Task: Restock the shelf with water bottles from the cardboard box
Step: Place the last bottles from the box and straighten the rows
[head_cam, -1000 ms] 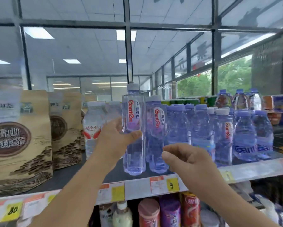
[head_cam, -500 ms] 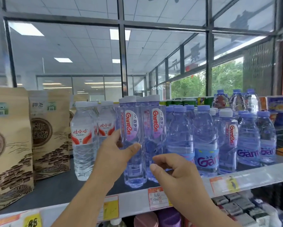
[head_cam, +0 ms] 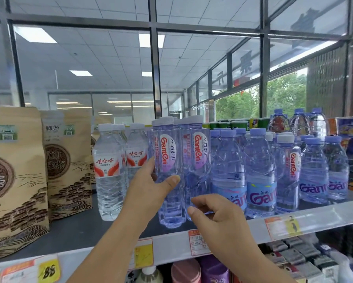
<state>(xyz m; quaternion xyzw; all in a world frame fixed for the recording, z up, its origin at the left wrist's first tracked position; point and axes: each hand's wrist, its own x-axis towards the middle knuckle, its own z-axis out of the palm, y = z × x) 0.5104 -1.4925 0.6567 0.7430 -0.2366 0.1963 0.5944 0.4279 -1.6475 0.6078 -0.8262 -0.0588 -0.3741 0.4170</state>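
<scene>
Placing step, seen from the aisle. The left hand (head_cam: 151,188) grips a tall water bottle (head_cam: 168,154) at mid-height, thumb across the front and fingers round the back. The bottle is upright, and its base appears to be down on the shelf (head_cam: 75,233), close to the front edge. It touches a second tall bottle (head_cam: 199,158) of the same make. To its left are clear bottles with red-and-white labels (head_cam: 108,180), and beyond its twin on the right are shorter blue-capped bottles (head_cam: 259,180).

The right hand (head_cam: 218,219) hangs before the foot of the second bottle with loosely curled fingers and holds nothing. Whether its fingertips touch the plastic cannot be told.

The cardboard box is out of view. By my reading the bottle is all but seated. Next comes a clean release without rocking it — perhaps a nudge back into line — then a reach down for another.
</scene>
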